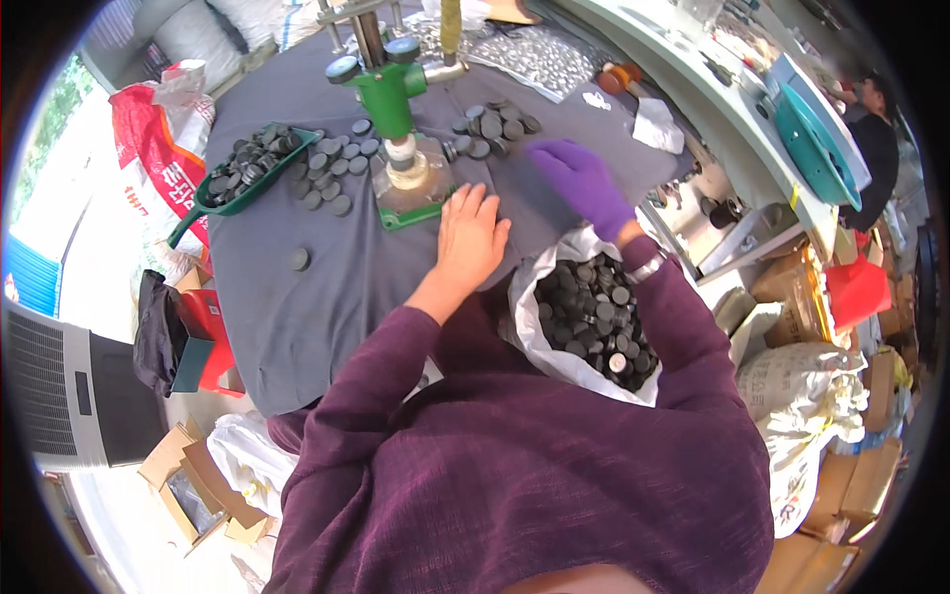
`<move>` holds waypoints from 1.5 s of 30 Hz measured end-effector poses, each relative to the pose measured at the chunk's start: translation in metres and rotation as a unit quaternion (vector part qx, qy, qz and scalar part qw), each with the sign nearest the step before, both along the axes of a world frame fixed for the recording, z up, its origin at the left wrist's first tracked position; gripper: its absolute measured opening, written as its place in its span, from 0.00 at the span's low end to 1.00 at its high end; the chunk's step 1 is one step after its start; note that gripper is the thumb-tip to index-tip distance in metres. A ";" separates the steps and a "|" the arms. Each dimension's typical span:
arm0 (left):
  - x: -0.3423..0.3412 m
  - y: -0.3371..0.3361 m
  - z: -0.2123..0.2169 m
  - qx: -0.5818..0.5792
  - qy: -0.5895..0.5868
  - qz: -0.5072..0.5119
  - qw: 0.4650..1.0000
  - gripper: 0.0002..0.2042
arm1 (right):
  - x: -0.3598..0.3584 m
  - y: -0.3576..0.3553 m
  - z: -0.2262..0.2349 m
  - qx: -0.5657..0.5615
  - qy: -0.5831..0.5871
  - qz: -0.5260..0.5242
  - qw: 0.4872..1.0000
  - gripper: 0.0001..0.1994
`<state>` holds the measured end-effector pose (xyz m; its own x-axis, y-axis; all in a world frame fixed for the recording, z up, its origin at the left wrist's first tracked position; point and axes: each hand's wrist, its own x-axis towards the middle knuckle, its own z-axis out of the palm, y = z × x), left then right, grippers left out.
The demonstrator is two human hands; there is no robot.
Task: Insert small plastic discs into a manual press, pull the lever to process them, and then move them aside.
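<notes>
My bare left hand [469, 236] lies flat on the dark cloth-covered table [297, 317], fingers apart, just beside the clear base of a green hand press [392, 94]. My right hand [582, 180], in a purple glove, rests on the cloth to the right of the press, fingers spread, holding nothing that I can see. A white bag [554, 346] full of dark round discs sits open in my lap between my forearms. Loose dark discs [332, 168] lie left of the press, and another cluster [493, 124] lies behind my right hand.
A green tray [213, 203] of discs sits at the table's left. One single disc [298, 259] lies apart on the cloth. Clear packets [539, 54] lie at the back. A red-and-white sack [153, 139], cardboard boxes [193, 485] and a person at the far right [871, 129] surround the table.
</notes>
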<state>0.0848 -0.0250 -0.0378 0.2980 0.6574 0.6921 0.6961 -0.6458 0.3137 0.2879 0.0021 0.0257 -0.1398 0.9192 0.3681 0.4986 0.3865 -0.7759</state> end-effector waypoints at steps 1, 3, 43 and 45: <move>-0.003 0.001 -0.001 -0.006 -0.002 -0.001 1.000 0.16 | -0.020 0.021 0.003 0.057 -0.066 0.014 0.996 0.15; -0.003 0.000 0.002 -0.021 0.006 -0.004 1.000 0.15 | -0.054 0.062 0.003 0.164 -0.175 0.048 0.970 0.14; 0.000 -0.003 0.005 -0.087 -0.014 0.033 0.996 0.28 | -0.011 0.185 -0.023 0.017 -0.105 0.053 0.993 0.24; 0.002 -0.002 0.007 -0.094 -0.013 0.028 0.995 0.28 | -0.007 0.190 -0.039 0.089 -0.314 0.066 0.943 0.25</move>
<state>0.0870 -0.0271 -0.0306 0.2401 0.7915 0.5621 0.7198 -0.5337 0.4439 0.2804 0.1924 -0.0133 -0.4907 0.8098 0.3216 0.7761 0.5740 -0.2613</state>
